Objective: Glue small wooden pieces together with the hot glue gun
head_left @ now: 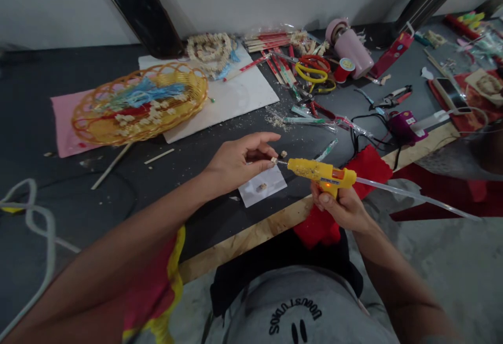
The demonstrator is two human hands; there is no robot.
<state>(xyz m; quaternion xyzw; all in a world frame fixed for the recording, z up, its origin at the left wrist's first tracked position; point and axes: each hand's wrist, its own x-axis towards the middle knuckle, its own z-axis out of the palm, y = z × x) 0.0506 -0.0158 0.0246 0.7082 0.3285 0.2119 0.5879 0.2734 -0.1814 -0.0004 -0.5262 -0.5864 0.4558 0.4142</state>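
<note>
My right hand (341, 205) is wrapped round the handle of a yellow hot glue gun (314, 170), with a long clear glue stick (416, 197) sticking out of its back. A small orange light glows on the gun. My left hand (241, 160) pinches a tiny pale wooden piece (274, 160) between thumb and forefinger, right at the gun's nozzle. Whether nozzle and piece touch, I cannot tell. Below the left hand lies a white paper square (271, 193) with a small brownish piece (262, 187) on it. Another small tan piece (283, 153) rests just beyond the nozzle.
A yellow wicker basket (188, 118) with blue tassels stands at the left. Behind are a white board (243, 92), yellow-handled scissors (312, 74), pliers (391, 97) and a pink bottle (351, 50). A purple glue gun (406, 126) lies at right, near another person (487, 150).
</note>
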